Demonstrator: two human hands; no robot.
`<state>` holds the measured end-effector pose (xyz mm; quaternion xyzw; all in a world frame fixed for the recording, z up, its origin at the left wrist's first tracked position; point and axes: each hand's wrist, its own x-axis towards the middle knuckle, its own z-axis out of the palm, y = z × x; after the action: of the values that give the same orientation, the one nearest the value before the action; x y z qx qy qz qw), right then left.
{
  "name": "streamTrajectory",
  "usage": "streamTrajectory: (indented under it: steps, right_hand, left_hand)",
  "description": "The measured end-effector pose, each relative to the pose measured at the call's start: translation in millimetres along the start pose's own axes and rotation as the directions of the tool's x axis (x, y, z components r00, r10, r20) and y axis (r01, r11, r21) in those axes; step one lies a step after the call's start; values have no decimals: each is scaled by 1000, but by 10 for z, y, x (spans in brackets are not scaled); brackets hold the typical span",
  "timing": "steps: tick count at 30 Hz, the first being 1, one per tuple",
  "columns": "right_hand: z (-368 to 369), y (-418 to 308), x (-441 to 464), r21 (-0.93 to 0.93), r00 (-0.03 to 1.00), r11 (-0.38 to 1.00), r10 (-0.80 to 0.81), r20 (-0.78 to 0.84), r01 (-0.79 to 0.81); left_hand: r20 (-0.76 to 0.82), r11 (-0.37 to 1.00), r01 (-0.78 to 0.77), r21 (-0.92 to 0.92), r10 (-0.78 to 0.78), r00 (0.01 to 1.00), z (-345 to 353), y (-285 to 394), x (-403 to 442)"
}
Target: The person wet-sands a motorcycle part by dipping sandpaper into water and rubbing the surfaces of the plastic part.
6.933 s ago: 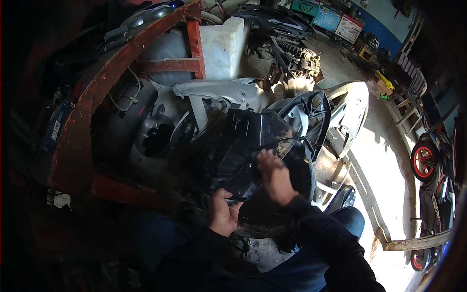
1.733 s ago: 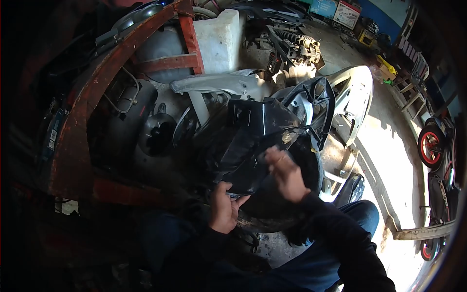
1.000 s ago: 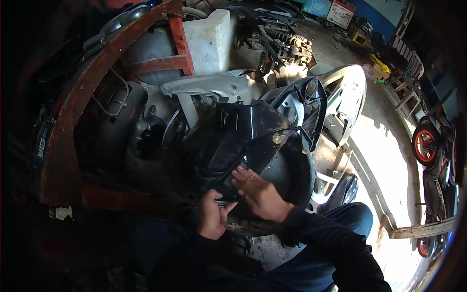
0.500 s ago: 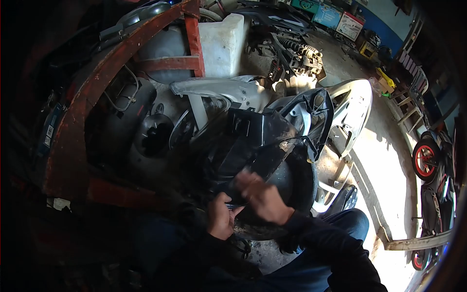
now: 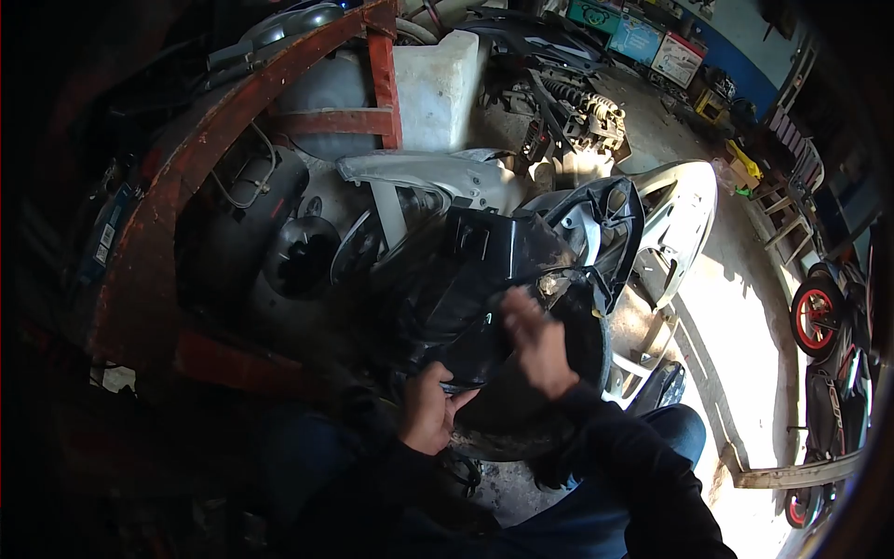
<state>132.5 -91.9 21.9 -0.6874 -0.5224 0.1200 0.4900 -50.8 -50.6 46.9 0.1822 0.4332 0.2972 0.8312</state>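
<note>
A black plastic motorcycle panel [image 5: 480, 247], glossy at its upper end and marked with brownish dirt, lies over a round black basin [image 5: 603, 359]. My left hand [image 5: 428, 410] grips the panel's lower edge, thumb on top and fingers underneath. Over the panel's right side is my right hand [image 5: 540, 349], its fingers pointing up and smeared by motion. Whether those fingers hold anything, or touch the surface, I cannot make out.
Silver-grey [image 5: 419, 172] and white body panels [image 5: 684, 219] lie behind the basin. A red frame [image 5: 200, 140] curves along the left. Dirty mechanical parts [image 5: 596, 116] sit at the back. A motorcycle with a red-rimmed wheel [image 5: 815, 317] stands at right, beside a wooden beam [image 5: 792, 470].
My right hand has moved up and to the right, away from my left hand. My left hand keeps its hold on the panel. The view has shifted slightly.
</note>
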Motion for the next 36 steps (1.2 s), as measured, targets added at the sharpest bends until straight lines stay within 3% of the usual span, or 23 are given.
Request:
streamTrajectory:
  steps: [1,2,4,5,6,8,10,12,14,16,18,20,22,24,26,28,29,30,32,34,36]
  right_hand:
    - [63,-106,-188,-113,938,937,-313,149,330]
    - [38,-290,-319,-38,856,902,-395,332,431]
    - [-34,-49,-169,-35,908,927,-357,220,373]
    - [-90,88,0,64,993,998,-7,120,-1]
    - [-148,235,249,-72,999,997,-24,-45,21]
    - [18,284,4,-157,989,977,-146,-20,141]
    - [35,-264,-318,-33,883,932,-331,334,362]
    - [-13,-77,-224,-7,886,939,-322,334,344]
    - [-84,168,161,-127,988,987,-79,132,96]
    - [24,17,-1,-224,968,944,-215,132,240]
    - [60,-294,-348,-76,850,899,-378,368,432]
    - [31,-48,-248,-75,903,925,-341,263,372]
    - [-98,70,154,-224,994,971,-62,90,81]
    - [-14,-6,-11,-347,985,923,-140,104,168]
    - [36,-283,-359,-165,889,903,-332,316,397]
    - [-55,-101,-245,-83,904,932,-317,287,353]
    - [-70,27,-83,-120,984,987,-90,151,109]
    - [-143,150,146,-166,999,986,11,53,-3]
    - [-66,53,33,-264,997,963,-43,63,58]
    - [33,-269,-365,-164,898,915,-303,319,367]
    - [-5,-98,-304,-87,900,930,-317,298,356]
  left_hand:
    - [-1,1000,0,2,0,1000,-23,5,-4]
    - [-11,999,31,16,-30,999,-80,4,-12]
    - [-16,998,57,37,-57,998,-89,16,-3]
    - [2,999,33,21,-33,999,-62,11,-12]
    - [20,1000,6,1,-6,1000,-30,6,-23]
    - [3,1000,-8,12,8,1000,-5,44,-18]
    - [-42,999,18,48,-16,999,-69,15,-10]
    - [-12,999,11,37,-10,1000,-87,-35,28]
    - [8,1000,-6,8,6,1000,-87,-61,14]
    - [4,1000,-18,19,18,1000,-20,-12,2]
    - [-6,999,16,32,-16,1000,-99,-11,-5]
    - [-10,999,42,28,-42,999,-115,-13,36]
    - [-5,1000,-1,21,1,1000,-56,-14,-5]
    - [29,1000,-14,18,14,999,-47,-4,1]
    - [-38,1000,7,-8,-7,999,-103,-50,22]
    - [-24,1000,4,0,-4,1000,-85,-73,28]
    - [-16,1000,-2,5,2,1000,-88,-99,14]
    - [-16,1000,-1,1,1,1000,-73,-111,3]
    - [-22,1000,-15,10,15,1000,-27,-71,2]
    - [-10,1000,4,-1,-4,1000,-120,-96,11]
    - [13,1000,15,-18,-14,1000,-114,-90,30]
